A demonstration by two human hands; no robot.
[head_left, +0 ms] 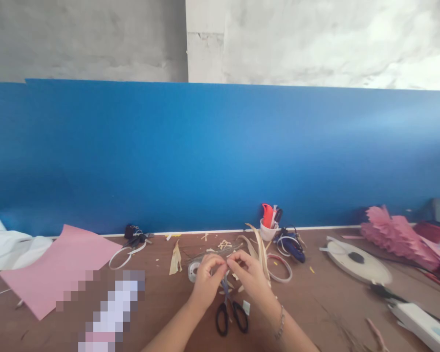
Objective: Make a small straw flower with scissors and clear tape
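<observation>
My left hand and my right hand meet over the table, fingertips almost touching. Both are closed in a pinch; whatever lies between the fingers is too small to make out. Scissors with black handles lie under the hands, blades pointing away from me. A roll of clear tape sits against the left hand. Long pale dried strips, like husk, rise beside the right hand, and a similar piece lies farther left. Thin twigs and small pale scraps are scattered behind the fingers.
A white cup with pens stands by the blue partition. Pink paper and keys lie left. To the right are a headband-like ring, a pale oval disc, folded pink paper and a white power strip.
</observation>
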